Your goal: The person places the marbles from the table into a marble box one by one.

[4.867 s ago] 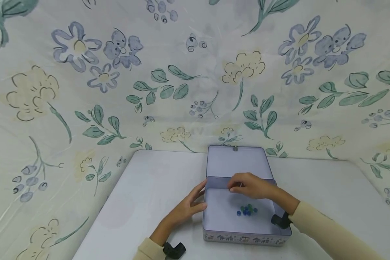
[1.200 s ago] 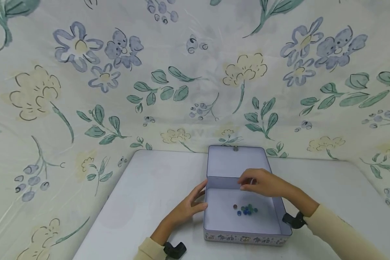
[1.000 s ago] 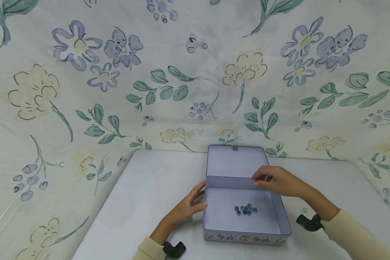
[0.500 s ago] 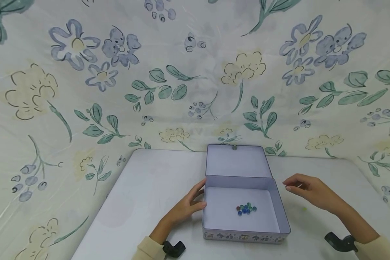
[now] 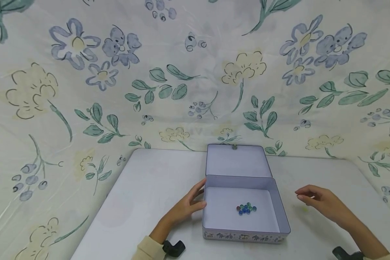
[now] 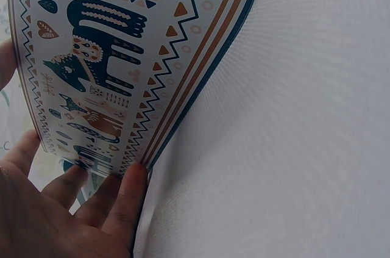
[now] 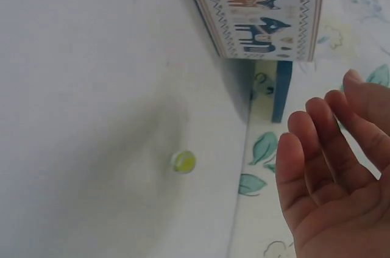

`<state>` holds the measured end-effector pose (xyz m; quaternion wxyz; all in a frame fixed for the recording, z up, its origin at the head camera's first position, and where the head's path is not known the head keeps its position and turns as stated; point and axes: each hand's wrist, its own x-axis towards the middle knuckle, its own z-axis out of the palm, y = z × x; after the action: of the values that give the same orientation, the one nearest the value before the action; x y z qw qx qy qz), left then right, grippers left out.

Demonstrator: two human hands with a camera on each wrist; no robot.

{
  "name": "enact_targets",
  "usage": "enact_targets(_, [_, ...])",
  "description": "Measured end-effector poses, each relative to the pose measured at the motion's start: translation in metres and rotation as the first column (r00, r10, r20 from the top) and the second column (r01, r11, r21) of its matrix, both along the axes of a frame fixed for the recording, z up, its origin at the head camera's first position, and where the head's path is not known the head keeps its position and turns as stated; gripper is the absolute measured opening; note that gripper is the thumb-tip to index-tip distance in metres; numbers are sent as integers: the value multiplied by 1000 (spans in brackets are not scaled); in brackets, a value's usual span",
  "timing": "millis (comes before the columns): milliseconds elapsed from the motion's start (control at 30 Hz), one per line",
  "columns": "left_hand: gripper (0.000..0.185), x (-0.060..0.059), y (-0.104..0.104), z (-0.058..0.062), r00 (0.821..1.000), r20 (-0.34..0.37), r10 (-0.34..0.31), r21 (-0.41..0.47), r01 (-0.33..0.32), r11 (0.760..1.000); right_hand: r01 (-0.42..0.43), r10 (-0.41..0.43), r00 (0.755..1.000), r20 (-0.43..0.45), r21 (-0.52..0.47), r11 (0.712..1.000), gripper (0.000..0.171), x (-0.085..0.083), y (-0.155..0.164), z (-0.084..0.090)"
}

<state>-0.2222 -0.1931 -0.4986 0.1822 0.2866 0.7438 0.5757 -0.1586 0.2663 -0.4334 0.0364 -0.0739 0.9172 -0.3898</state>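
An open tin box (image 5: 274, 211) with a raised lid (image 5: 236, 160) stands on the white table (image 5: 149, 191). Several small marbles (image 5: 246, 209), mostly blue and green, lie together on its floor. My left hand (image 5: 187, 207) rests flat against the box's left wall, fingers straight (image 6: 125, 200) on the patterned side (image 6: 109, 63). My right hand (image 5: 318, 201) hovers open and empty to the right of the box, above a yellow-green marble (image 5: 304, 209) on the table. In the right wrist view that marble (image 7: 183, 161) lies below the relaxed fingers (image 7: 317, 166), near the box's patterned corner (image 7: 259, 11).
A floral cloth (image 5: 195, 72) hangs close behind and on both sides of the table. The table's back edge runs just behind the lid, and its left edge (image 5: 100, 206) slants toward me.
My right hand has left the box, moving right and down over the table, empty. A brownish marble has joined the cluster in the box. The left hand has not moved.
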Motion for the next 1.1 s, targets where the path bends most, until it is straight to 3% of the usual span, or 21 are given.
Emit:
enact_targets(300, [78, -2, 0, 0, 1000, -18, -2, 3, 2, 1000, 100, -82, 987, -137, 128, 987, 17, 5, 12, -29])
enact_targets(633, [76, 0, 0, -2, 1000, -2, 10, 2, -10, 1000, 114, -108, 993, -58, 123, 986, 28, 9, 19, -53])
enact_targets(1100, [76, 0, 0, -2, 1000, -20, 6, 5, -6, 1000, 151, -148, 988, -31, 217, 964, 23, 7, 17, -61])
